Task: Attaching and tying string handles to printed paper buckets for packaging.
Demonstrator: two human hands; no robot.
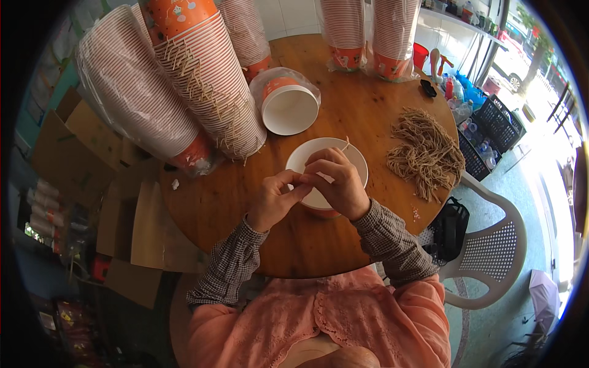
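Over an upright white-lined paper bucket (302,150), my left hand (273,199) and my right hand (339,182) meet at the fingertips. Both are closed in a pinch. A short pale end of paper twine (347,142) sticks out past my right hand, above the bucket's far rim. Whatever lies between the left fingertips is too small and covered to make out. Right of the bucket lies a loose heap of tan twine pieces (423,153). Beyond it another paper bucket (290,109), orange outside, rests on its side in a clear bag.
A tall leaning stack of orange paper buckets (211,92) has twine ends poking out. Bagged stacks (138,86) stand beside it and at the far edge (346,37). Cardboard boxes (116,202) sit left of the round wooden table (270,257); a plastic chair (497,245) stands right.
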